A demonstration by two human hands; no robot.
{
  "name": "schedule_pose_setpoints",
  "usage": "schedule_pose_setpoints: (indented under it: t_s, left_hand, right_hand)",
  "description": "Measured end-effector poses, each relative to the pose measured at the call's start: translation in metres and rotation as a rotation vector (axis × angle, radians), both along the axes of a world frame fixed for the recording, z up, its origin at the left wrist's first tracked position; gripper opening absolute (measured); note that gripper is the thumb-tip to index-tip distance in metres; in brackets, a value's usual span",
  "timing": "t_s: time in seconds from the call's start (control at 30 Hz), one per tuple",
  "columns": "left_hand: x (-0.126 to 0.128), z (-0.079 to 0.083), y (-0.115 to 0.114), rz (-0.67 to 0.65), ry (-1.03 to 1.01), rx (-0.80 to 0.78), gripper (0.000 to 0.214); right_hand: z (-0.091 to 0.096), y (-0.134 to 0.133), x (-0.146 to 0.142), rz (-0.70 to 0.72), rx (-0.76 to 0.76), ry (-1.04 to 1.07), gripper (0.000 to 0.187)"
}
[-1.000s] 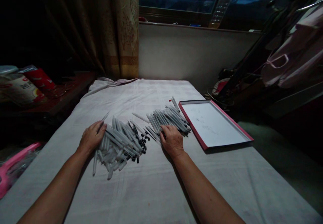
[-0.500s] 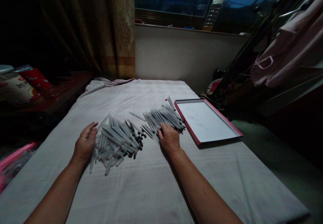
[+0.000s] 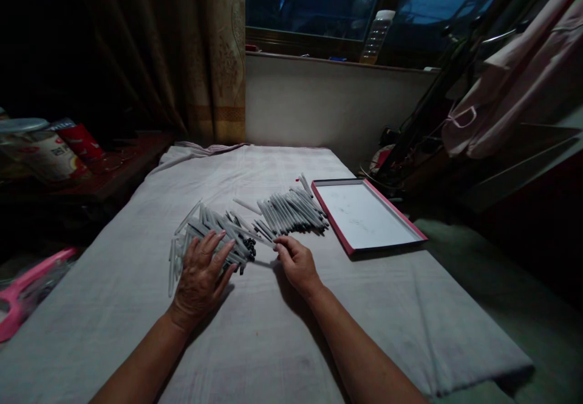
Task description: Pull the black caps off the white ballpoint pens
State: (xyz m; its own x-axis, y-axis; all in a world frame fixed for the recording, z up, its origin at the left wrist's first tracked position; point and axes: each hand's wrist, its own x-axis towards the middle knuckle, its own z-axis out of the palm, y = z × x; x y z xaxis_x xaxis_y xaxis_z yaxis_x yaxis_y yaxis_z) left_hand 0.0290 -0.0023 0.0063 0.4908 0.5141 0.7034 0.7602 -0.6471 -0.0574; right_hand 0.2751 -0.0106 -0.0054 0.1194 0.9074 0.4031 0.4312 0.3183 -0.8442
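On a table under a white cloth (image 3: 255, 331) lie two heaps of grey-white pen tubes. My left hand (image 3: 203, 270) rests palm down, fingers spread, on the near side of the loose left heap (image 3: 204, 234), which has small black caps (image 3: 249, 246) at its right edge. My right hand (image 3: 294, 261) is curled in a pinch on one thin tube (image 3: 262, 243) between the heaps. The neater right heap (image 3: 291, 211) lies just beyond it.
A shallow white tray with a red rim (image 3: 364, 215) lies to the right of the tubes. Cans and packets (image 3: 50, 152) stand on a dark side table at left. Pink plastic (image 3: 22, 291) sits lower left. Clothes hang at right; the table drops off there.
My left hand moved from the left side of the heap onto its near part, fingers now flat on the tubes. My right hand drew back from the right heap and pinches a single tube.
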Motion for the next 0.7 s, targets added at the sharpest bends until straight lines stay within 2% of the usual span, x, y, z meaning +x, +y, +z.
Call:
schedule_pose_setpoints:
  t_s: [0.1, 0.27, 0.33, 0.4, 0.47, 0.53, 0.6, 0.7]
  left_hand:
    - [0.003, -0.001, 0.001, 0.014, 0.037, 0.002, 0.045]
    - [-0.001, -0.002, 0.003, -0.006, 0.059, -0.143, 0.028]
    - [-0.002, -0.002, 0.003, -0.004, 0.039, -0.183, 0.025]
    - [-0.003, -0.002, 0.003, 0.001, 0.013, -0.187, 0.025]
    - [-0.005, -0.002, 0.003, 0.002, -0.003, -0.164, 0.025]
    - [-0.006, -0.003, 0.004, -0.006, -0.008, -0.141, 0.024]
    - [-0.007, -0.005, 0.004, -0.011, -0.008, -0.137, 0.024]
    - [-0.007, -0.007, 0.004, -0.025, 0.002, -0.149, 0.026]
  right_hand:
    - [0.001, -0.006, -0.008, 0.094, 0.001, -0.015, 0.021]
    - [0.002, -0.008, -0.012, 0.168, -0.008, -0.039, 0.019]
    - [0.002, -0.006, -0.007, 0.122, 0.015, -0.036, 0.021]
    - [0.002, -0.003, 0.002, -0.007, 0.048, -0.083, 0.025]
    - [0.000, 0.000, 0.012, -0.167, 0.066, -0.218, 0.024]
    - [-0.002, 0.001, 0.019, -0.250, 0.044, -0.378, 0.020]
    - [-0.005, 0.001, 0.019, -0.235, 0.002, -0.503, 0.020]
    - [-0.007, -0.002, 0.008, -0.131, -0.029, -0.589, 0.021]
